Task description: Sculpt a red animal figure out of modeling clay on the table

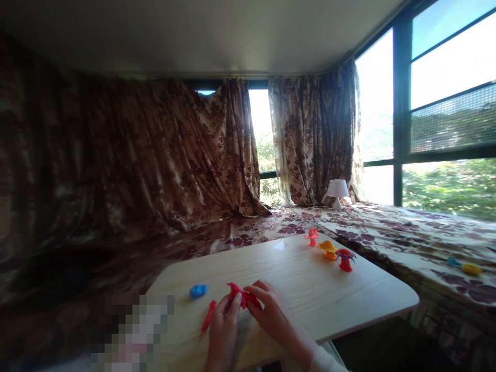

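Observation:
Above the near part of a pale wooden table (302,289), both hands are closed on one red piece of modelling clay (234,288) with an uneven, knobbly outline. My left hand (223,323) pinches it from the left, thumb on top. From the right, my right hand (273,307) has its thumb and fingers around the other end, hiding part of it. A separate red clay strip (209,315) lies just left of my left hand. Farther left on the tabletop rests a blue clay lump (199,291), touched by neither hand.
On the table's far right stand small clay-like figures: a pinkish-red one (312,237), a yellow one (328,249) and a red one with blue bits (345,260). A yellow and blue item (470,268) lies on the flowered cloth beside a white lamp (338,190) farther back.

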`<state>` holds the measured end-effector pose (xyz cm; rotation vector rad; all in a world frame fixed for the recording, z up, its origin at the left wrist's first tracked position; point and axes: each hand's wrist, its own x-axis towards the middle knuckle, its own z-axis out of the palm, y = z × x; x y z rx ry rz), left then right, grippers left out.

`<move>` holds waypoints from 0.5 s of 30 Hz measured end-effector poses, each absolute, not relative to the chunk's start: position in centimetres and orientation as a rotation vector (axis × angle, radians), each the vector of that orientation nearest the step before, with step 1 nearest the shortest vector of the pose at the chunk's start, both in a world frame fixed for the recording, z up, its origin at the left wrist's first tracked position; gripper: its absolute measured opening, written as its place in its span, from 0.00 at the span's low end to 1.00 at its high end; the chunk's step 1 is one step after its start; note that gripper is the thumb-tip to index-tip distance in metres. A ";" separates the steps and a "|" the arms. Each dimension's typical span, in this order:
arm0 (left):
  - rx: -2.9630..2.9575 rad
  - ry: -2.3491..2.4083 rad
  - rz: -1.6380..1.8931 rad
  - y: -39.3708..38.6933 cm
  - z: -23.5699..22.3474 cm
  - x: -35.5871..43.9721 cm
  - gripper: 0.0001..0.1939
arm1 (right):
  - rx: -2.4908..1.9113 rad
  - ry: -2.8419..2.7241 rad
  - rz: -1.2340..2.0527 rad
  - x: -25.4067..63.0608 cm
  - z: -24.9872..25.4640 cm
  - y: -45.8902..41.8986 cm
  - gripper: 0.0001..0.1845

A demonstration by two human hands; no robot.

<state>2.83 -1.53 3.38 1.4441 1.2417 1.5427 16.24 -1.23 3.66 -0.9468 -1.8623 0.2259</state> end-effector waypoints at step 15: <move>1.447 1.264 1.551 -1.3 2.9 2.4 0.20 | -0.992 -1.952 0.143 16.4 3.8 -1.4 0.10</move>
